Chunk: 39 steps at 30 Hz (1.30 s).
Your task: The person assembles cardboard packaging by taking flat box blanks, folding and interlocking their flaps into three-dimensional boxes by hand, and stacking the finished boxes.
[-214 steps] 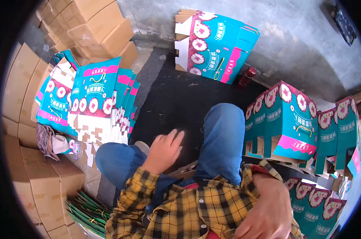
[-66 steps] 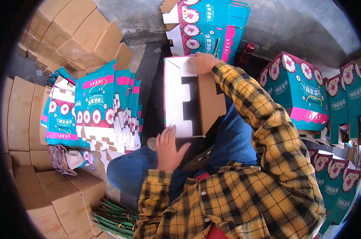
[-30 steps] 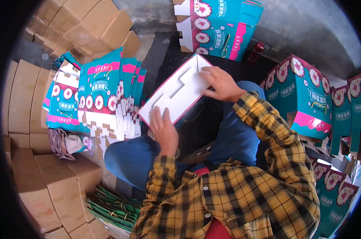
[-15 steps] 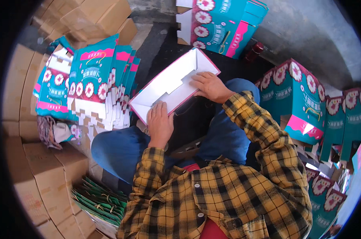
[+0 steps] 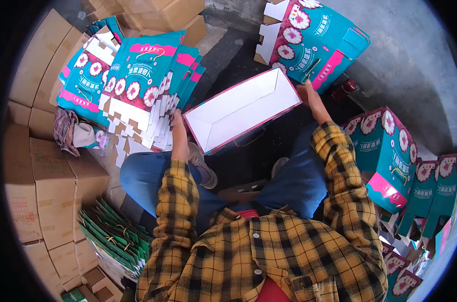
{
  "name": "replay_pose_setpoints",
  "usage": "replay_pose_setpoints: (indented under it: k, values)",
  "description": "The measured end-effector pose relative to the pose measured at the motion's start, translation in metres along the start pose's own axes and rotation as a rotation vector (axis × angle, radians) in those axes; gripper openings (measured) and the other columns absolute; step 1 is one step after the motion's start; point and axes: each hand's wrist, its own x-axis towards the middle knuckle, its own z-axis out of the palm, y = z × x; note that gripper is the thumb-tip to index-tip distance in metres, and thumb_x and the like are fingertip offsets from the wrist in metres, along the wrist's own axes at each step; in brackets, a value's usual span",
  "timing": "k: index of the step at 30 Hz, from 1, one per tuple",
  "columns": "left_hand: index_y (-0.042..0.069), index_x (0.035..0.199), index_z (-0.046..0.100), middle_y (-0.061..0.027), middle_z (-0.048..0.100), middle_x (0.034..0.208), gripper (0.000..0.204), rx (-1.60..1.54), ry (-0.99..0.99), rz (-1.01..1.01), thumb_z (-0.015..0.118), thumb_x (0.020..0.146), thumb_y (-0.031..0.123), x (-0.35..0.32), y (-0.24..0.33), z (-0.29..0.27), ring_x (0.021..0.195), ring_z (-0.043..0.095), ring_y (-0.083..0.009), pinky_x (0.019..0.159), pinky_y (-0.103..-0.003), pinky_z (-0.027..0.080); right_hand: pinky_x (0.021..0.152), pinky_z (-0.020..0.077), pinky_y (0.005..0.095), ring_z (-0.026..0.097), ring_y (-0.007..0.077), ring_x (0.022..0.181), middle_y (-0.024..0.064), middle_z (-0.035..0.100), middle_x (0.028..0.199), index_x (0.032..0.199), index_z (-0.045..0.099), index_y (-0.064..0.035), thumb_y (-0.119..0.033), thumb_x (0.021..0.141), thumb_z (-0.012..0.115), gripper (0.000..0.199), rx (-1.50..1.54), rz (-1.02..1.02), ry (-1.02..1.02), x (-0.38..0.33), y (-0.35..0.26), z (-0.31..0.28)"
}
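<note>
Between my hands is a cardboard gift box (image 5: 243,110) with its open side up, white inside and edged in dark pink. It is tilted, its right end farther from me. My left hand (image 5: 179,135) presses along its left short end. At the right short end, my right hand (image 5: 315,103) grips the wall, with some fingers hidden behind it. The inner flaps lie flat, and the bottom looks even. Both my knees are spread to either side, below the box.
Flat teal printed cartons (image 5: 137,75) lie stacked at the left. A teal carton (image 5: 309,45) lies at the far side, and a standing one (image 5: 384,156) at the right. Brown boxes (image 5: 52,191) line the left. Green folded bags (image 5: 117,236) stand near left. A red bottle (image 5: 344,88) is by the wall.
My hands have moved from the inner flaps out to the two short ends of the box. The flaps that stood out inside now lie flat. The view has shifted somewhat.
</note>
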Motion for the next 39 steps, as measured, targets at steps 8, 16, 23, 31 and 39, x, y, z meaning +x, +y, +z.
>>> replay_pose_setpoints:
  k: [8,16,23,31,39]
  values:
    - [0.011,0.130,0.055,-0.0137,0.061,0.123,0.076,-0.049,-0.267,-0.314,0.043,0.087,0.073,0.011,-0.071,-0.021,0.111,0.059,-0.0275,0.090,-0.046,0.047,0.089,0.0488,0.0375,0.063,0.0206,0.103,0.0135,0.067,0.113,0.120,0.064,-0.0014,-0.049,0.095,0.050,0.055,-0.395,0.048,-0.392,0.015,0.059,-0.034]
    - [0.005,0.119,0.059,-0.0106,0.064,0.114,0.041,-0.359,-0.348,-0.309,0.058,0.090,0.034,-0.015,-0.034,-0.009,0.104,0.063,-0.0219,0.089,-0.035,0.050,0.087,0.0499,0.0308,0.064,0.0176,0.099,0.0083,0.066,0.115,0.121,0.062,-0.0016,-0.027,0.096,0.053,0.037,-0.033,0.133,-0.419,-0.014,0.030,-0.016]
    - [0.009,0.139,0.043,-0.0089,0.050,0.133,0.061,-0.225,-0.341,-0.033,0.049,0.093,0.049,-0.028,0.004,0.017,0.122,0.045,-0.0208,0.103,-0.039,0.034,0.089,0.0462,0.0305,0.060,0.0151,0.099,0.0053,0.063,0.113,0.121,0.058,-0.0053,-0.039,0.101,0.044,0.042,0.277,-0.139,-0.184,-0.026,-0.010,-0.009]
    - [0.011,0.137,0.042,-0.0105,0.048,0.133,0.075,-0.079,-0.217,-0.148,0.042,0.089,0.069,-0.034,-0.014,0.007,0.123,0.044,-0.0277,0.099,-0.048,0.035,0.105,0.0291,0.0543,0.039,0.0270,0.131,0.0112,0.043,0.143,0.144,0.039,-0.0157,-0.073,0.090,0.034,0.078,0.054,0.056,-0.185,-0.015,0.013,0.006]
    - [0.011,0.131,0.050,-0.0072,0.056,0.124,0.057,-0.107,-0.092,-0.143,0.048,0.093,0.054,-0.021,-0.058,-0.003,0.109,0.054,-0.0204,0.089,-0.040,0.043,0.100,0.0409,0.0415,0.054,0.0251,0.116,0.0106,0.056,0.129,0.136,0.048,-0.0070,-0.065,0.092,0.044,0.073,-0.032,-0.144,-0.267,-0.017,0.024,0.001]
